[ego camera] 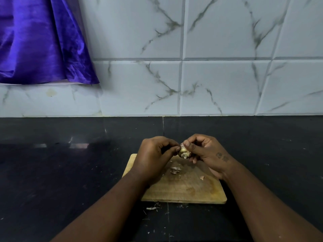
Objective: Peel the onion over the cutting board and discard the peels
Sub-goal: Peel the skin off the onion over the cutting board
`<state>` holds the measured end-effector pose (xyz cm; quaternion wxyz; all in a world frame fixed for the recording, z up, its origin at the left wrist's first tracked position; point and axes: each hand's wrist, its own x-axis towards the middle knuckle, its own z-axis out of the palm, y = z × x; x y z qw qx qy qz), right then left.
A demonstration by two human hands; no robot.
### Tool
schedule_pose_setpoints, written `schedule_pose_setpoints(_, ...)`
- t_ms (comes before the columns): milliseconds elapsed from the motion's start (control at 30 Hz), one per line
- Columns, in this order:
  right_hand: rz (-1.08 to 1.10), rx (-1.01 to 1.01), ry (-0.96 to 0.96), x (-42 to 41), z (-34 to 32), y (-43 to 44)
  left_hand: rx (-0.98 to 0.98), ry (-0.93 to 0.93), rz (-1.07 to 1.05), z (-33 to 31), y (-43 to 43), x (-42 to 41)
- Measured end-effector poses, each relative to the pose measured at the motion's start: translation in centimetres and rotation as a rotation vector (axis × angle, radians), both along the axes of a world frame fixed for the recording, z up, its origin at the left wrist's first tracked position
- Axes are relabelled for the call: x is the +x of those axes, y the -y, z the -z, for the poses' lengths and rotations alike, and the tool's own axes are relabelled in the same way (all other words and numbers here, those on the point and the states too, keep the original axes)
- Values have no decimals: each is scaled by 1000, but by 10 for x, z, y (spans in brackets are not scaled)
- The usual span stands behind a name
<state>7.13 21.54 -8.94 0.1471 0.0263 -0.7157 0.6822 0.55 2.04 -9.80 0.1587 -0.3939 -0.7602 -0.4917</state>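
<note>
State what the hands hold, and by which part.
The small onion: the right hand wraps its right side, thumb on top; the left hand pinches its left edge.

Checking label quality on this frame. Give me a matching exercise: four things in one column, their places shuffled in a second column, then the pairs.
Things
1. onion
2. cutting board
3. loose peels
4. purple cloth

Places
A. hangs against the tiled wall, upper left
B. lies flat on the black countertop
C. pinched between the left hand and the right hand, in the air
D. scattered on top of the cutting board

Pairs: 1-C, 2-B, 3-D, 4-A
</note>
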Motion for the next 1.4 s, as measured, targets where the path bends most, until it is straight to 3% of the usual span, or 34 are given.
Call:
schedule_pose_setpoints(300, -12, -3, 22, 2, -2, 3, -31, -54, -17, 0, -1, 1)
schedule_pose_setpoints(400, 1, -102, 64, 2, -5, 5, 66, 28, 18, 2, -3, -1)
schedule_pose_setpoints(700, -188, -419, 152, 0, -6, 4, 127, 1, 4, 4, -5, -2)
schedule_pose_setpoints(1033, -227, -412, 112, -1, -6, 5, 198, 8, -39, 6, -4, -5)
schedule_pose_setpoints(1400, -187, -339, 35, -2, -3, 6, 114, -80, -145, 0, -5, 3)
